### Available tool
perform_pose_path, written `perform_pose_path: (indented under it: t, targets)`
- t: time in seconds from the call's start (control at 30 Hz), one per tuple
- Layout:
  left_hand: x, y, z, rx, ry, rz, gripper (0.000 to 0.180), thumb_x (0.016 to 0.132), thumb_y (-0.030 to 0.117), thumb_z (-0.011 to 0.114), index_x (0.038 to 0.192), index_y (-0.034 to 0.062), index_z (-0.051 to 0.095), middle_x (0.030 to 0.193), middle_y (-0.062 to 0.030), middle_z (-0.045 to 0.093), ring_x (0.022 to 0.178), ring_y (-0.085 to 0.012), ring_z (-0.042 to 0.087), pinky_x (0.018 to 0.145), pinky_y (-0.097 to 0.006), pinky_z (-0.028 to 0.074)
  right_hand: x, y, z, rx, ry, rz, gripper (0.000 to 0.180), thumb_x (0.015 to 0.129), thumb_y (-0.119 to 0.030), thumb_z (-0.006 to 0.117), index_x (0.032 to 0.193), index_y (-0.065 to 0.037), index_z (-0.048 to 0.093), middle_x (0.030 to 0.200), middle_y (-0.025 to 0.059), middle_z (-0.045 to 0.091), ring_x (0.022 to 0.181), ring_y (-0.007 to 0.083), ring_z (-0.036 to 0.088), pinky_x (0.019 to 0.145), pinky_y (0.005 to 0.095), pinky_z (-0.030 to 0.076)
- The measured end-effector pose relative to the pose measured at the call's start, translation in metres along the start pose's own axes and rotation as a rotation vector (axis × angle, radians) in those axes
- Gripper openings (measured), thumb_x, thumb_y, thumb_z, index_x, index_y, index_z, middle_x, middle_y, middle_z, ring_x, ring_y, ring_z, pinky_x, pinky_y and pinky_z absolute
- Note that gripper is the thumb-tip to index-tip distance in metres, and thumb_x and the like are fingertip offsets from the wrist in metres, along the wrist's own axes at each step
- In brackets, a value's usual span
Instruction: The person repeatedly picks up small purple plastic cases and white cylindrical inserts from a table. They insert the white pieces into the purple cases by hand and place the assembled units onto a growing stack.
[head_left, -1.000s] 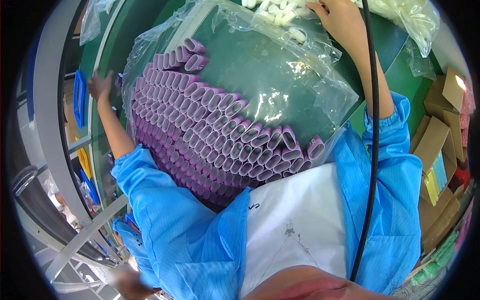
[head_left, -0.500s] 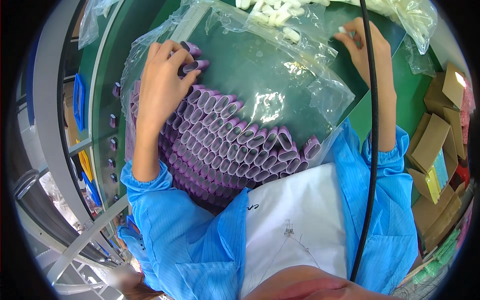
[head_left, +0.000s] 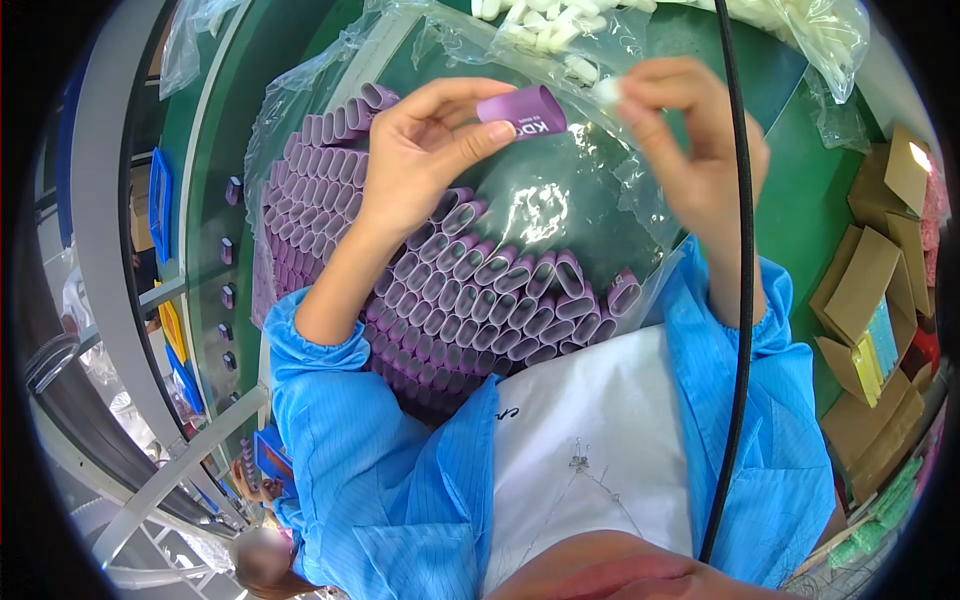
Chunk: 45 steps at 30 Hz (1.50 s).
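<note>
My left hand [head_left: 418,150] pinches a purple oval tube casing [head_left: 528,110] between thumb and fingers, its hollow end turned to the right. Opposite it, my right hand [head_left: 695,145] grips a small white plastic piece [head_left: 607,91] at the fingertips. A short gap separates the white piece from the casing. Below my hands, many like purple casings [head_left: 465,262] stand packed side by side, open ends up. Part of that cluster is hidden under my left forearm. Loose white plastic pieces [head_left: 545,28] lie heaped beyond my hands.
Clear plastic sheeting [head_left: 640,190] lies on the green table. A black cable [head_left: 742,300] hangs in front of my right wrist. Cardboard boxes [head_left: 862,285] stand at the right. Purple pieces [head_left: 227,296] sit spaced along a green strip at the left; another person [head_left: 265,555] is at lower left.
My left hand has moved right from the far end of the cluster, bringing one casing with it. My right hand has moved left toward it with the white piece.
</note>
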<state>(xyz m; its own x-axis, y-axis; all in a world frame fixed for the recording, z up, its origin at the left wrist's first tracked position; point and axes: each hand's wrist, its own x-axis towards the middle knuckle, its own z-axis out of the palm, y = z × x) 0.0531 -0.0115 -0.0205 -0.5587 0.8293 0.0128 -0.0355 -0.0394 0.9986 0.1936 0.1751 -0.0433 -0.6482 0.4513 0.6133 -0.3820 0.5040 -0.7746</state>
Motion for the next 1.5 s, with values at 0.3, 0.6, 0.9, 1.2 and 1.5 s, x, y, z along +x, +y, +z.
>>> perform_pose_path:
  t: [0.3, 0.6, 0.9, 1.2, 1.5]
  targets:
    - [-0.007, 0.001, 0.008, 0.136, 0.016, 0.072, 0.03, 0.082, -0.005, 0.07, 0.111, -0.006, 0.062, 0.109, -0.0151, 0.067, 0.099, -0.019, 0.066, 0.09, -0.031, 0.054, -0.009, -0.014, 0.024, 0.155, -0.077, 0.114, 0.015, 0.078, 0.009, 0.07, 0.092, 0.004, 0.068, 0.091, 0.012, 0.065, 0.081, 0.0154, 0.061, 0.069, 0.0254, 0.048]
    - [-0.007, -0.003, 0.007, -0.09, 0.057, 0.0, 0.03, 0.084, -0.003, 0.069, 0.113, -0.0047, 0.062, 0.105, -0.0148, 0.069, 0.098, -0.0181, 0.066, 0.088, -0.03, 0.054, -0.008, -0.007, 0.022, 0.017, 0.009, -0.115, 0.014, 0.073, 0.003, 0.075, 0.086, -0.002, 0.071, 0.084, 0.0092, 0.067, 0.072, 0.0189, 0.065, 0.061, 0.0265, 0.052]
    - [-0.013, -0.004, 0.016, -0.119, 0.074, -0.031, 0.033, 0.086, -0.001, 0.068, 0.117, -0.0057, 0.058, 0.109, -0.0164, 0.067, 0.1, -0.0202, 0.065, 0.089, -0.033, 0.053, -0.016, -0.002, 0.03, 0.018, 0.069, -0.283, 0.018, 0.075, 0.005, 0.073, 0.093, 0.002, 0.069, 0.089, 0.0131, 0.068, 0.074, 0.0231, 0.065, 0.063, 0.0284, 0.052]
    - [0.0, 0.033, -0.051, 0.44, 0.336, 0.023, 0.029, 0.085, 0.008, 0.071, 0.112, -0.0027, 0.065, 0.102, -0.0093, 0.069, 0.09, -0.0144, 0.066, 0.081, -0.028, 0.052, -0.001, 0.001, -0.005, -0.102, 0.203, 0.05, 0.013, 0.081, 0.0, 0.069, 0.094, 0.004, 0.069, 0.095, 0.0151, 0.069, 0.078, 0.0231, 0.066, 0.069, 0.0279, 0.052]
    - [-0.108, -0.018, -0.434, 0.58, 0.899, -0.427, 0.04, 0.088, 0.017, 0.069, 0.123, 0.0002, 0.061, 0.113, -0.0098, 0.064, 0.097, -0.0214, 0.063, 0.086, -0.031, 0.051, 0.024, 0.088, -0.023, -0.469, -0.33, 0.188, 0.02, 0.081, -0.017, 0.074, 0.097, -0.005, 0.07, 0.093, 0.0052, 0.066, 0.073, 0.016, 0.061, 0.069, 0.0263, 0.048]
